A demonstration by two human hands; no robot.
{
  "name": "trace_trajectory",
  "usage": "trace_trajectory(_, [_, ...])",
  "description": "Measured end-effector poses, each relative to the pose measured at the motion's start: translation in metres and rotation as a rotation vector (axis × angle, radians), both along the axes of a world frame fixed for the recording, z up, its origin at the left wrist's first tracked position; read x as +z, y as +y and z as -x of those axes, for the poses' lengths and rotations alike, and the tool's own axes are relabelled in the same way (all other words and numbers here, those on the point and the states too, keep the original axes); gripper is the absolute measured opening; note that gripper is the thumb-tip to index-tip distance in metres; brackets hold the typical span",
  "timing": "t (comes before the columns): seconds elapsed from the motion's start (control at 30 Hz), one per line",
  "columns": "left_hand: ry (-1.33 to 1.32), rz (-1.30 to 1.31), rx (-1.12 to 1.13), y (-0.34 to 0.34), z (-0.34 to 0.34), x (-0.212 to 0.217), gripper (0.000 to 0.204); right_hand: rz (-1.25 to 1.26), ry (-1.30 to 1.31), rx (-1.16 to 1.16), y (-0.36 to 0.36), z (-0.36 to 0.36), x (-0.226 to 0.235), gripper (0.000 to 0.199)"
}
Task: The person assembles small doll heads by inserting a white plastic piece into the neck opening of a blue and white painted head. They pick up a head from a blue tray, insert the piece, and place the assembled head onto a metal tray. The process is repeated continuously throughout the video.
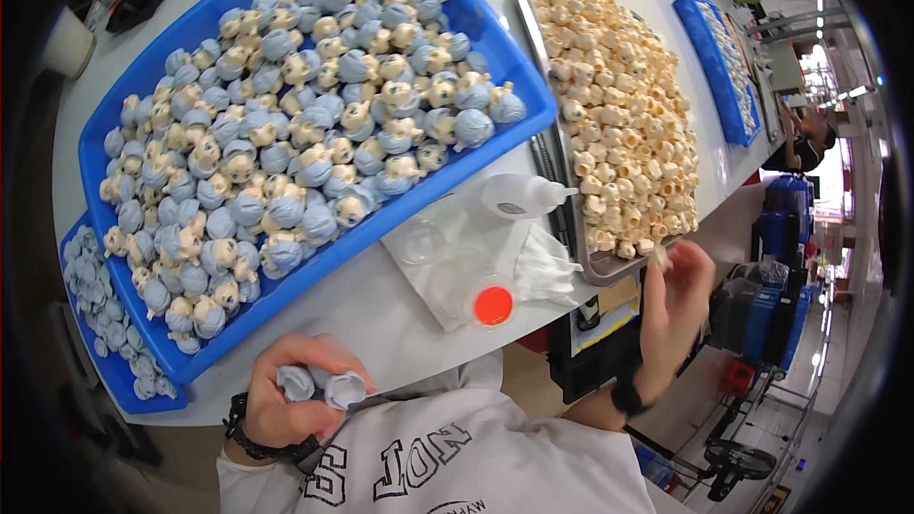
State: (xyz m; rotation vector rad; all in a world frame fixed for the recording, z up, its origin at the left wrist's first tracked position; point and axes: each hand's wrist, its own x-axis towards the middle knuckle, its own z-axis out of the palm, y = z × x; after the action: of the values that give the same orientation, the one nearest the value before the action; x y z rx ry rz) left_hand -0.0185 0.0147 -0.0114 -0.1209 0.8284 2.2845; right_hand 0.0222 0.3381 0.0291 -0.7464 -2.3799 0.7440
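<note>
My left hand [271, 405], in front of my body, is closed around two blue-grey hollow doll hair pieces [345, 388]; the open rim of one shows. At the near corner of a metal tray [609, 273], my right hand [684, 300] pinches a small cream doll head piece [658, 257] between thumb and fingers. Heaped in that tray are cream hollow doll heads [628, 124]. A large blue bin [538, 114] at the left is full of doll heads wearing blue-grey hair [314, 119]. Loose hair pieces [100, 295] fill a smaller blue bin [143, 405] at the far left.
Between bin and tray stand a white squeeze bottle [514, 197], a clear jar with a red lid [493, 306] and a crumpled white cloth [546, 266]. Farther right, another blue bin [743, 124] sits on the table. A fan [738, 459] and a distant person [809, 141] are at the right.
</note>
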Motion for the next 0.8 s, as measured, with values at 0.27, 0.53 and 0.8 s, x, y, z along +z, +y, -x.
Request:
trace_trajectory(0.27, [0.044, 0.148, -0.391, -0.007, 0.008, 0.005, 0.032, 0.470, -0.131, 1.215, -0.118, 0.017, 0.010, 0.023])
trace_trajectory(0.53, [0.318, 0.163, -0.492, -0.006, 0.009, 0.003, 0.032, 0.228, 0.091, 1.217, -0.131, 0.014, -0.003, 0.036])
trace_trajectory(0.8, [0.214, 0.095, -0.392, -0.008, 0.006, 0.000, 0.031, 0.194, 0.132, 1.160, -0.132, 0.015, -0.010, 0.036])
